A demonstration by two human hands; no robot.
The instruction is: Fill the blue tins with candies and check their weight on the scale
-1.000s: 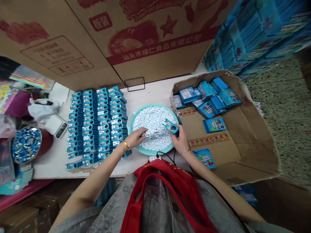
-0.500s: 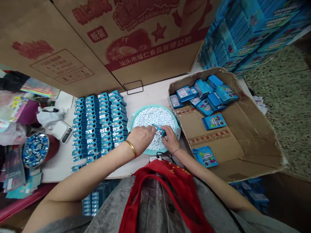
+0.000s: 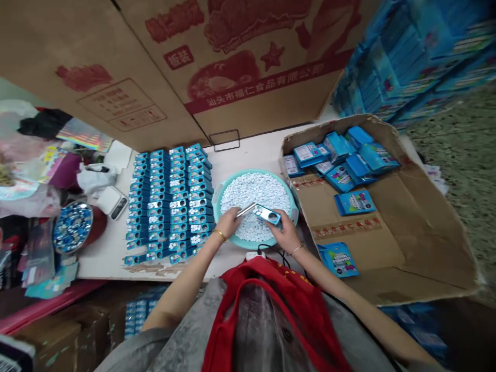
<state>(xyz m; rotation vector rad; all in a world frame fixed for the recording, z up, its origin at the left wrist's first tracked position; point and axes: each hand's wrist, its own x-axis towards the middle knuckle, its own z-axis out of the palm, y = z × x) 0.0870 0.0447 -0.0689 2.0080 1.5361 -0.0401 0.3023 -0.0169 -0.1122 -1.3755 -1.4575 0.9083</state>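
My left hand (image 3: 228, 222) is closed on one end of a thin silvery strip (image 3: 245, 209). In my right hand (image 3: 287, 235) is a small blue tin (image 3: 268, 215), tilted, with a dark round opening near one end and a few white spots at the other. The strip's far end is close to the tin; I cannot tell whether they touch. Both hands are over a turquoise basin (image 3: 218, 199) full of small white candies (image 3: 256, 187). Left of the basin, several rows of similar blue tins (image 3: 178, 204) stand packed together, many with white candies on top.
On the right, an open cardboard box (image 3: 422, 217) holds several blue packets (image 3: 354, 202). A large carton (image 3: 155, 67) blocks the back. A red tub (image 3: 98, 226) of shiny blue pieces and a white scale (image 3: 112, 201) are at left. A black cable (image 3: 271, 247) runs by the basin.
My left hand has drawn away from the tin to the left and now holds the silvery strip. The tin's opening now shows in my right hand. The whole view has shifted.
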